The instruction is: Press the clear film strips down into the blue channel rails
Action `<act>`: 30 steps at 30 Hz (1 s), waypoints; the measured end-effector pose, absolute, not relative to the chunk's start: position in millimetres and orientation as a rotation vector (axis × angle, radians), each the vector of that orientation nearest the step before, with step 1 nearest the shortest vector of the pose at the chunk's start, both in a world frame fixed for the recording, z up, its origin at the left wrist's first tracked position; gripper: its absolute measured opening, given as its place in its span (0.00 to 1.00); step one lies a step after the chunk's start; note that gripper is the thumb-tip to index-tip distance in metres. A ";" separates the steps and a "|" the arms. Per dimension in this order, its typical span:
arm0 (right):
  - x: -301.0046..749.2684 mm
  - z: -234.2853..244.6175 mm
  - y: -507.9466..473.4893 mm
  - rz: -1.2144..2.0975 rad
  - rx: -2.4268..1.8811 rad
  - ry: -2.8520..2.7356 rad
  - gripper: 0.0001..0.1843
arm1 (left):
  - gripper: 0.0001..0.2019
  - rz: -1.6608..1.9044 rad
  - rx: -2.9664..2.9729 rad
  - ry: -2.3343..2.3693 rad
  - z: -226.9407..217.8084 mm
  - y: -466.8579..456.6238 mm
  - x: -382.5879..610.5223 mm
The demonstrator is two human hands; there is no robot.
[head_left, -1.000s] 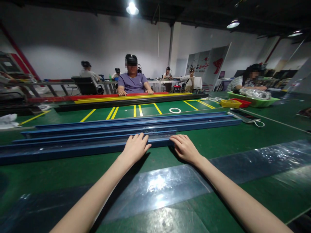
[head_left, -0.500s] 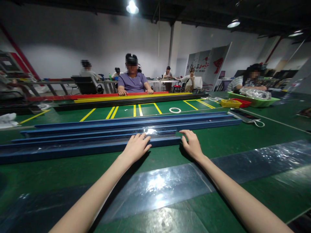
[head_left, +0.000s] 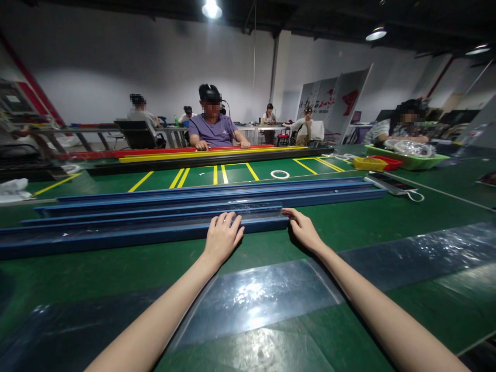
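Several long blue strips lie side by side across the green table. My left hand (head_left: pixel 222 236) rests palm down, fingers stretched, on the nearest blue strip (head_left: pixel 116 235), which has a clear film along its top. My right hand (head_left: pixel 304 227) is at that strip's right end, fingers curled against the end; whether they grip it is not clear. A wide sheet of clear plastic film (head_left: pixel 256 299) lies flat on the table under my forearms.
Red, yellow and black strips (head_left: pixel 201 155) lie at the table's far side, where a person in a purple shirt sits. A white ring (head_left: pixel 279 175), a flat device with a cable (head_left: pixel 389 184) and green, yellow and red trays (head_left: pixel 403 161) lie to the right. Other people sit farther back.
My right hand slid right along the nearest strip to its end. My left hand shifted slightly right. The view tilted a little.
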State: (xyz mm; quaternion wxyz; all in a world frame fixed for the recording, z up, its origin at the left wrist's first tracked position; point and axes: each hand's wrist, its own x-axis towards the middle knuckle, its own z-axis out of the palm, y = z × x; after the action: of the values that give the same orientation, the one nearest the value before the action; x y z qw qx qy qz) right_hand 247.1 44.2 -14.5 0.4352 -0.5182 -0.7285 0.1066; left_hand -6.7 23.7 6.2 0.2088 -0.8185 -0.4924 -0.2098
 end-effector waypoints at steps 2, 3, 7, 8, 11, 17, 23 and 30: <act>246.3 -15.1 43.4 0.220 -1.280 -1.841 0.23 | 0.17 -0.588 -2.291 -1.359 6.8 23.6 -6.5; 245.8 -15.1 43.0 0.199 -1.280 -1.857 0.23 | 0.17 -0.589 -2.295 -1.362 7.0 23.6 -6.3; 245.1 -15.1 41.6 0.149 -1.288 -1.904 0.24 | 0.17 -0.590 -2.304 -1.391 7.2 23.6 -5.7; 245.1 -15.2 41.4 0.140 -1.284 -1.908 0.24 | 0.17 -0.589 -2.305 -1.395 7.1 23.6 -5.6; 245.4 -15.5 41.2 0.117 -1.269 -1.913 0.24 | 0.17 -0.577 -2.302 -1.390 6.8 23.8 -5.9; 245.3 -15.3 41.2 0.100 -1.296 -1.943 0.23 | 0.17 -0.560 -2.285 -1.379 7.3 24.0 -5.7; 246.2 -15.6 41.9 0.063 -1.246 -1.989 0.24 | 0.16 -0.529 -2.289 -1.382 8.2 23.5 -5.8; 246.0 -15.3 41.9 0.067 -1.235 -1.997 0.24 | 0.16 -0.509 -2.289 -1.379 7.0 24.6 -6.1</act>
State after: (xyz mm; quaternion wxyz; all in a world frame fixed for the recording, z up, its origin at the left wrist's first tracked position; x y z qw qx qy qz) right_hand 246.0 41.9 -15.3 0.3858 -0.4851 -0.7843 0.0264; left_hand -6.1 24.6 7.0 0.2090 -0.8229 -0.4956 -0.1829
